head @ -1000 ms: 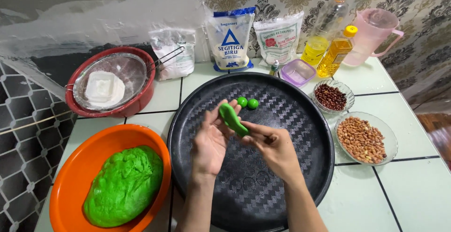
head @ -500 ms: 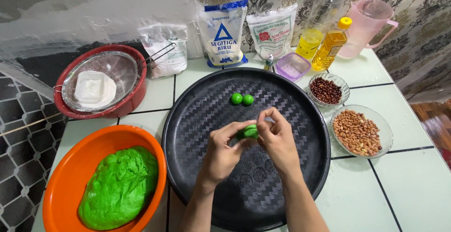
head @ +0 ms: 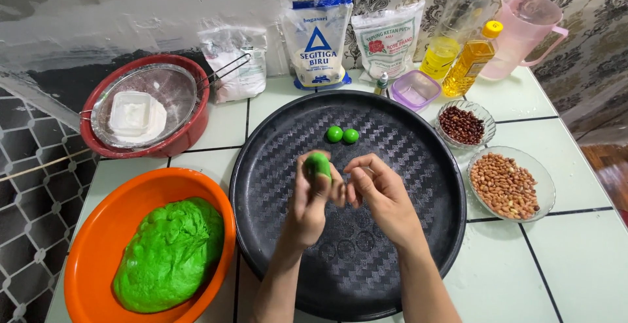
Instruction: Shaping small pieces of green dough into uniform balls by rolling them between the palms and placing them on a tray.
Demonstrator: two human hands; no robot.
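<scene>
My left hand (head: 309, 202) holds a lump of green dough (head: 318, 164) at its fingertips, above the big round black tray (head: 418, 231). My right hand (head: 379, 192) is right beside it, fingers curled, pinching at a small bit of the dough; what lies between its fingertips is hard to see. Two small green dough balls (head: 343, 134) lie side by side on the tray's far part. An orange bowl (head: 98, 231) at the near left holds a large mass of green dough (head: 170, 254).
A red bowl with a sieve and white box (head: 140, 110) stands back left. Flour bags (head: 317, 38), oil bottles (head: 468, 68), a pink jug (head: 526, 35) and a small purple container (head: 415, 89) line the back. Glass bowls of dark beans (head: 462, 124) and peanuts (head: 507, 184) sit right.
The dough was a long roll held across both hands; now it is a shorter lump upright in my left hand, with my right hand just off to its right.
</scene>
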